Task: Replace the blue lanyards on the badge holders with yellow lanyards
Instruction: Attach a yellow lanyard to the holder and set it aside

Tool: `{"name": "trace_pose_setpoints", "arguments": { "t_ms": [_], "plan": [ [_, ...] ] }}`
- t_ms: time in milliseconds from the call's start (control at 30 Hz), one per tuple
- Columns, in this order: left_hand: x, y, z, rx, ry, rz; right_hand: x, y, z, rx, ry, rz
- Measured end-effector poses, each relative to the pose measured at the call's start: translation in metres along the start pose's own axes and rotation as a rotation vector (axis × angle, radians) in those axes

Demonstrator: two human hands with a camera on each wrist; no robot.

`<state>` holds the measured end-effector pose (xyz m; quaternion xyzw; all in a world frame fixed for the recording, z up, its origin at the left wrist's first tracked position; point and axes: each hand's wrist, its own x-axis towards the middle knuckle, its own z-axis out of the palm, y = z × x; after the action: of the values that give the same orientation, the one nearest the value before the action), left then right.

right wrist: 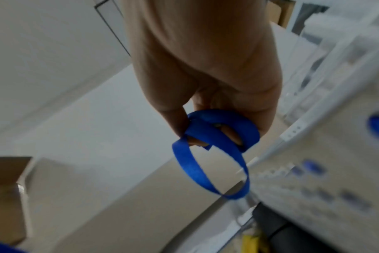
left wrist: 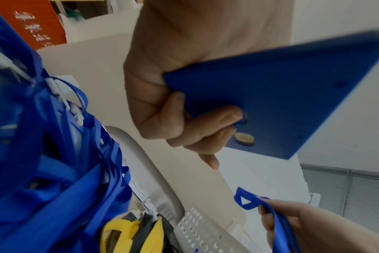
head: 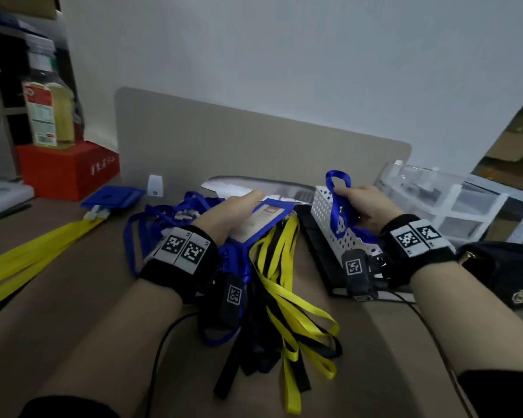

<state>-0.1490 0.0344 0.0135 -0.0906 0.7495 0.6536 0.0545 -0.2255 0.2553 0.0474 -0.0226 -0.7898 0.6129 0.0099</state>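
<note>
Head view: the left hand point(head: 224, 218) grips a blue badge holder point(head: 266, 218) over the yellow lanyards point(head: 284, 285). The right hand point(head: 366, 209) pinches a blue lanyard point(head: 338, 188) above the white basket point(head: 326, 215); its lower end is hidden there. Right-wrist view is blurred.

A blue badge holder point(head: 266, 218) is lifted at centre, a looped blue lanyard point(head: 338, 191) raised to its right, yellow lanyards point(head: 287, 285) sprawled nearer.
</note>
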Motion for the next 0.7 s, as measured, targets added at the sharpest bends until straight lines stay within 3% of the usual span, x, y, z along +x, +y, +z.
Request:
{"name": "trace_pose_setpoints", "arguments": {
  "t_ms": [133,300,433,600,700],
  "plan": [
    [0.008,0.004,0.014,0.161,0.104,0.046,0.023,0.006,-0.026,-0.227,0.164,0.043],
    [0.014,0.006,0.016,0.144,0.081,0.042,0.038,0.016,-0.038,-0.499,0.118,0.114],
    [0.015,0.009,0.014,0.110,0.063,0.126,0.039,0.013,-0.026,-0.489,0.089,0.049],
    [0.020,0.013,0.006,0.079,0.073,0.157,0.040,0.003,0.006,-0.375,0.140,-0.210],
    [0.030,0.013,-0.001,0.106,0.093,0.140,0.048,0.000,0.034,-0.392,0.033,-0.255]
  ]
}}
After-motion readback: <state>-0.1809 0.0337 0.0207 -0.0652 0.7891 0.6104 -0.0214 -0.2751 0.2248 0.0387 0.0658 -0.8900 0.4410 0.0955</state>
